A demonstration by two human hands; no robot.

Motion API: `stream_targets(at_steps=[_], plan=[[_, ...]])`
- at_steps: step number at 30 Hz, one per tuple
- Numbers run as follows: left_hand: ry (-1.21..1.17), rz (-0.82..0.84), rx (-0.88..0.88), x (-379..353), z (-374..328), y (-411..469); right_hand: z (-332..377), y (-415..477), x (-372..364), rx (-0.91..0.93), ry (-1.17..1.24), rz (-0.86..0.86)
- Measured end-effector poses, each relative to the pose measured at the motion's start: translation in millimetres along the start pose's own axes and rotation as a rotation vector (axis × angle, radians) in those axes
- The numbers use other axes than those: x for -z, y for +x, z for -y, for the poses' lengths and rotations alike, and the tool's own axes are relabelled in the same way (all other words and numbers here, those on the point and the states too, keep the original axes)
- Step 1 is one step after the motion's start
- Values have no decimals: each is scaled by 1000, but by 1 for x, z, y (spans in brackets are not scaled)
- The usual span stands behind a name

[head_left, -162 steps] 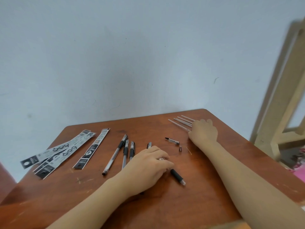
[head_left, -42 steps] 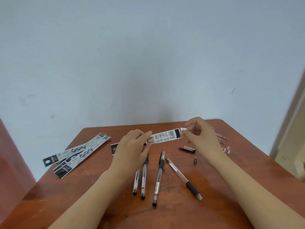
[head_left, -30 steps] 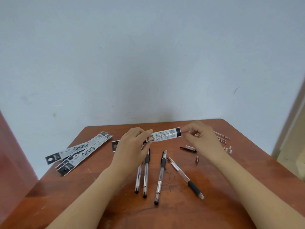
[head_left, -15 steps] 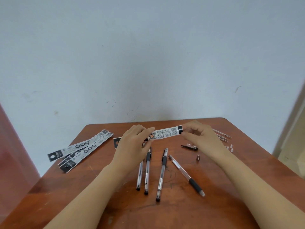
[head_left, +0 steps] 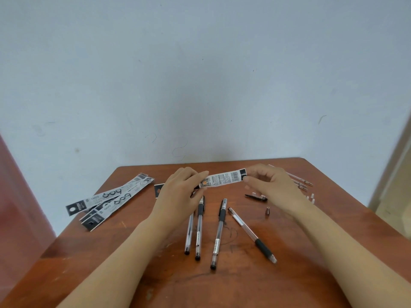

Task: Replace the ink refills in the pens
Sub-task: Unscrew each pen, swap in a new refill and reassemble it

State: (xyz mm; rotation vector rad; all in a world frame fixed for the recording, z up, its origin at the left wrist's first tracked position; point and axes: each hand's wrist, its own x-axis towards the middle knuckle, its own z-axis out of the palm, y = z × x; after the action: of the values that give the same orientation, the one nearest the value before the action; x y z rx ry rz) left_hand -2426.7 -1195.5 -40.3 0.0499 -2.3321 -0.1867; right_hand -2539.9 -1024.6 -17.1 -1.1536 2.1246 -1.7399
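The refill packet [head_left: 222, 180] is held up off the wooden table [head_left: 222, 285], stretched between both hands: its left part is pinched by the left hand [head_left: 180, 192], its black right end by the right hand [head_left: 269, 185]. Four pens [head_left: 219, 232] are laid out just below, between the forearms.

Wooden table [head_left: 244, 285] against pale wall [head_left: 200, 74]; perhaps a doorframe [head_left: 394, 174] right.

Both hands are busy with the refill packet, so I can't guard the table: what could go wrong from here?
The right hand pinches the end of the refill packet while the left hand holds its middle; a sharp tear could scatter refills. The loose metal tip and white caps lie close to the right wrist and could be swept off the table.
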Motion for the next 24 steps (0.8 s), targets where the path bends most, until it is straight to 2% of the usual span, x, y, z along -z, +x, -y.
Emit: stream_targets(at_steps=[6,11,16,24], plan=[[-3,0,-13,0,0,0,-2,0,0,-5,-32,10],[4,-15,4,2,6,1,-2,3,7,-26,29,-97],[-35,-42,170,5,18,1,-6,9,23,-129,183,-249],[7,-82,347,13,41,1,-15,13,32,-272,417,-375]])
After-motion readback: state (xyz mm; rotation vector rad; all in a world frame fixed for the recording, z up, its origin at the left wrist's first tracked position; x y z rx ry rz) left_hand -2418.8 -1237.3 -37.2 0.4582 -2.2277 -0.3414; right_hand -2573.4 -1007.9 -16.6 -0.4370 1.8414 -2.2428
